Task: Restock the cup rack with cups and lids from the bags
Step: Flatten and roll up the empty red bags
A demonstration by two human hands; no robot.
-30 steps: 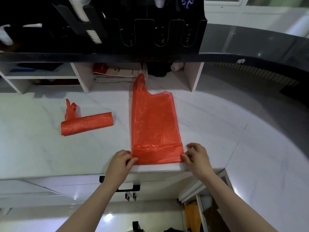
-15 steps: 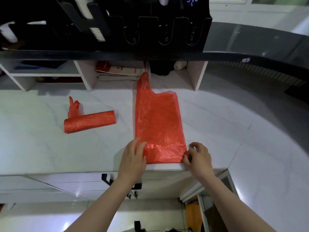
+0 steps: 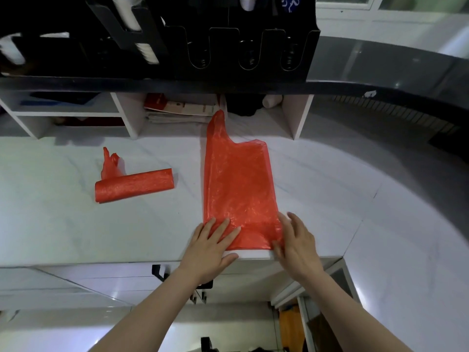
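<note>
A flat, empty red plastic bag (image 3: 237, 181) lies lengthwise on the white counter (image 3: 63, 224), its near end folded over at the counter's front edge. My left hand (image 3: 212, 245) presses flat on the bag's near left corner, fingers straight. My right hand (image 3: 295, 240) lies flat on the near right corner, fingers spread. A second red bag (image 3: 134, 185), rolled into a tube, rests to the left. The black cup rack (image 3: 203, 39) stands above the counter's back, with a white cup stack (image 3: 142, 49) in a left slot.
White shelf cubbies (image 3: 127, 115) under the rack hold papers and dark items. A dark curved counter top (image 3: 380, 72) runs off to the right. Below the front edge are white drawers with a black handle (image 3: 158, 271).
Both hands went from pinching the bag's near corners to lying flat on it. The left hand flattened first, then the right; both slid a little forward over the fold.
</note>
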